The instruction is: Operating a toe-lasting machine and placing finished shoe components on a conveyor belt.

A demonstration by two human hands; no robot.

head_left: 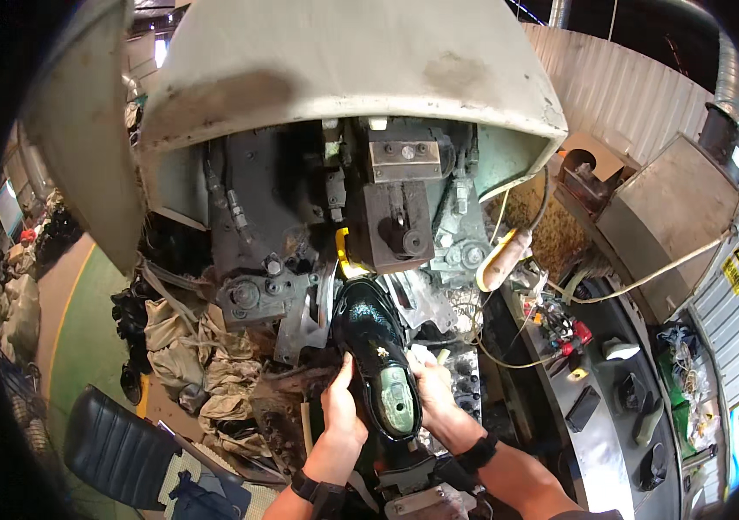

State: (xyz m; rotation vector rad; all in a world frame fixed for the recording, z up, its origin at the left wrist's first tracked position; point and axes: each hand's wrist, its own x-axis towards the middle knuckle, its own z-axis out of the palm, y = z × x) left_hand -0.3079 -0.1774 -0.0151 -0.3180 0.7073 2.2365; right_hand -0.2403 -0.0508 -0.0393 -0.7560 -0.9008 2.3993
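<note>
A glossy black shoe (369,322) with a small gold ornament sits on a pale green shoe last (399,404). Its toe points away from me, between the metal jaws (307,322) of a large machine (400,217). My left hand (343,410) grips the shoe's left side, with the thumb up along the upper. On the opposite side my right hand (435,394) holds the shoe near the opening; something whitish shows at its fingertips, too small to make out. The undersides of the shoe and most of my curled fingers are hidden.
A pale machine hood (352,69) overhangs the work. On the left are a black chair (118,451) and piled beige cloth (222,381). A conveyor (590,433) at right carries shoe parts and a red tool (574,338). A cabled, yellowish handheld lamp-like thing (504,260) hangs nearby.
</note>
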